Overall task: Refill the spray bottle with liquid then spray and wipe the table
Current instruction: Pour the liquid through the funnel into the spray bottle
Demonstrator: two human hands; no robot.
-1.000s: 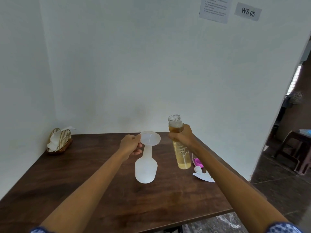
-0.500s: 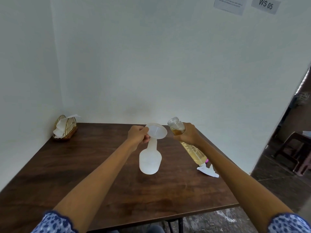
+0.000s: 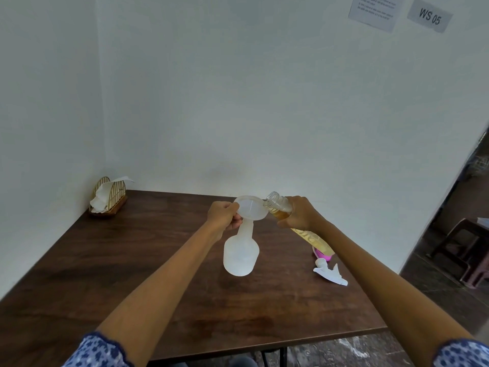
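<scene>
Sleeves [image 3: 98, 350] of blue floral print are cut off by the bottom edge, one at each near corner, and both bare forearms reach away over the dark wooden table [image 3: 132, 287]. Near the table's right edge lies a white trigger spray head [image 3: 330, 274], detached, and just beyond it a pink object [image 3: 324, 256] is mostly hidden under the base of the tilted refill bottle [image 3: 312, 238]. At mid-table stands the translucent white spray bottle [image 3: 240, 254], upright, with a white funnel [image 3: 251, 209] seated in its neck. The left hand [image 3: 223, 217] pinches the funnel's left rim, fingers curled around it. The right hand [image 3: 301, 214] is wrapped around the upper part of the refill bottle, covering much of it; amber liquid shows below and above the fingers. The bottle's clear, threaded mouth leans over the funnel's right rim, perhaps touching it, and whether any liquid is flowing is hard to make out. In the far left corner sits a gold wire napkin holder [image 3: 108, 197] with white tissue. On the far wall, a printed sheet [image 3: 375, 10] is cut by the top edge, its text too small to read, beside a label [image 3: 430, 15] reading WS 05.
</scene>
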